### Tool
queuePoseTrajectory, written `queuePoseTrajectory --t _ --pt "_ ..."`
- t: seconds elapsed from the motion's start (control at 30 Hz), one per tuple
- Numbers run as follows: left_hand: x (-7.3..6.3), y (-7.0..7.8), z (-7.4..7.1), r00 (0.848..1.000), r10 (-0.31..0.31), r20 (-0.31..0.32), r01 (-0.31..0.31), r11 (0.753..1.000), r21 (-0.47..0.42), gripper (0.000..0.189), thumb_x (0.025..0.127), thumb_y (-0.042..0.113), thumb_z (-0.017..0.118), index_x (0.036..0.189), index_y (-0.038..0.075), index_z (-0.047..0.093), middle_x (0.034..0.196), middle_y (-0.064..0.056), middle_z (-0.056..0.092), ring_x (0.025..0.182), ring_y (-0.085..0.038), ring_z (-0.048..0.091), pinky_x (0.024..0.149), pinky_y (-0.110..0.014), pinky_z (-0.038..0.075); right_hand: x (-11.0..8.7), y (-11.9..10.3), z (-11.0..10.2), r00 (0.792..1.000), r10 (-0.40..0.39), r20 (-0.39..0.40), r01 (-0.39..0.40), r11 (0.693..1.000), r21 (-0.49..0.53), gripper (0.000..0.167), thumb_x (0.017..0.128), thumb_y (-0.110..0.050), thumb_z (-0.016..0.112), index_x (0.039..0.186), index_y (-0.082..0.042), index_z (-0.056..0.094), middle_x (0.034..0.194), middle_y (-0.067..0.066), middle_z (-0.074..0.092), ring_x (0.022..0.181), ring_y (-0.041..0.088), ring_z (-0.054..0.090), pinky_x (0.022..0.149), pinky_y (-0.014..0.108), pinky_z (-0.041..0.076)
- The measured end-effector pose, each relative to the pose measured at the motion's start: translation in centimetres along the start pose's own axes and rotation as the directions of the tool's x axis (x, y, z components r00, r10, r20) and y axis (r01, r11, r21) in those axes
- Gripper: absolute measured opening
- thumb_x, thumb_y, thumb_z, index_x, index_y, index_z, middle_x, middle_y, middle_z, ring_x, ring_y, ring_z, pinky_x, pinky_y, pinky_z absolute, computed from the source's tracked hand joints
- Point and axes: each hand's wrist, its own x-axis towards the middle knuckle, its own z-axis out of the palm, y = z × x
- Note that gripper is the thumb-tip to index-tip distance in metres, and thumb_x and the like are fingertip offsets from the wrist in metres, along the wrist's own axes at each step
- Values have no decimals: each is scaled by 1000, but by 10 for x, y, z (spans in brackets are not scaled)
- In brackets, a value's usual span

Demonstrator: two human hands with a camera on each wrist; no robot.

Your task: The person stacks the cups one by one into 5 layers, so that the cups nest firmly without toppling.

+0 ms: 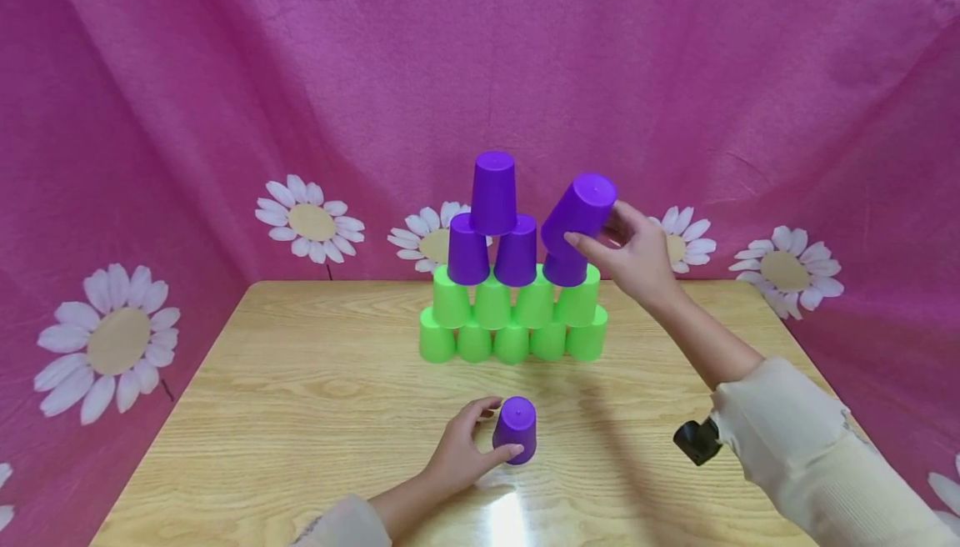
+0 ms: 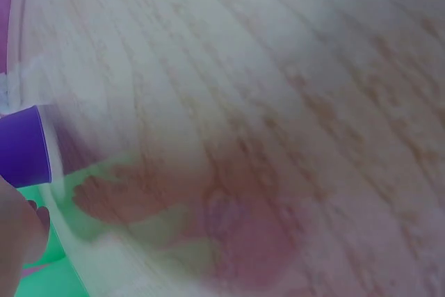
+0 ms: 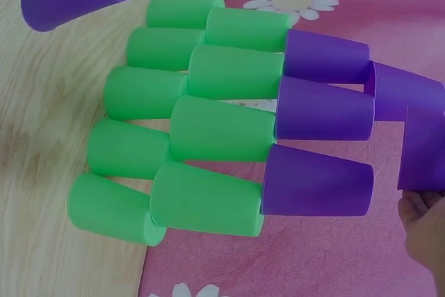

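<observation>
My right hand (image 1: 637, 251) grips a tilted purple cup (image 1: 577, 209) at the upper right of a cup pyramid; the right wrist view shows this purple cup (image 3: 424, 151) at its right edge. Behind and below it, a purple cup (image 1: 566, 270) stands upside down at the right of a row of three. The other two purple cups (image 1: 467, 251) carry another purple cup (image 1: 494, 193). Two rows of upside-down green cups (image 1: 512, 343) form the base. Nearer on the table, my left hand (image 1: 461, 451) holds an upside-down purple cup (image 1: 517, 432) between thumb and fingers.
The light wooden table (image 1: 315, 380) holds the pyramid near its back edge. A pink cloth (image 1: 375, 72) printed with white daisies hangs behind and at both sides. A black object (image 1: 697, 441) is attached at my right sleeve.
</observation>
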Motion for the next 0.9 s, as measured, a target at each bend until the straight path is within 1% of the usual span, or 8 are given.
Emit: queuePoseTrajectory --t 0.1,0.17,0.2,0.33,0.43,0.7,0.8,0.9 --pt "0 0 3 1000 12 2 -12 1000 5 65 73 33 77 125 3 52 118 -9 61 105 -26 57 90 -36 51 5 0 1 1000 13 -8 -13 999 -41 42 78 -9 72 116 1 60 101 10 67 89 -3 60 84 14 51" --pt "0 0 4 1000 13 2 -13 1000 17 64 73 34 77 125 5 52 117 -7 61 103 -23 57 88 -33 51 8 0 2 1000 25 -9 -25 998 -60 42 78 -11 72 117 0 60 105 17 66 89 -2 59 83 15 51" --pt "0 0 5 1000 11 3 -11 1000 18 64 72 33 77 125 5 52 117 -7 62 103 -22 57 88 -32 51 10 0 2 999 34 -9 -34 997 -63 42 79 -12 72 117 0 59 106 19 65 89 -1 59 84 16 51" --pt "-1 -2 8 1000 19 2 -19 999 29 65 71 32 79 124 4 53 115 -8 62 102 -22 58 85 -30 52 16 0 5 998 64 12 -63 996 -69 47 80 -15 71 123 -1 56 112 19 64 94 3 58 87 19 51" --pt "-1 -3 10 1000 24 -1 -24 999 30 65 71 30 79 123 3 52 114 -9 62 101 -23 58 85 -30 52 20 -1 8 997 75 24 -73 994 -80 49 80 -17 71 125 -2 55 112 19 64 95 8 59 87 20 51" --pt "-1 -4 13 1000 29 -10 -28 999 44 63 71 26 79 122 1 52 112 -10 62 101 -23 59 88 -32 53 35 2 15 994 107 6 -106 987 -121 47 81 -22 70 121 -1 58 110 19 66 95 20 62 85 25 52" --pt "-2 -5 14 1000 30 -8 -30 998 58 63 71 25 79 122 0 52 113 -11 62 101 -24 59 89 -31 53 37 2 15 992 124 8 -122 985 -125 48 81 -23 70 121 0 57 111 21 65 98 25 63 87 29 52" --pt "-2 -6 14 999 39 -5 -39 997 72 63 71 25 79 122 0 52 114 -11 62 102 -24 59 90 -32 52 39 1 16 990 140 11 -138 982 -130 49 82 -24 70 123 -2 57 112 20 65 100 28 63 89 32 52"
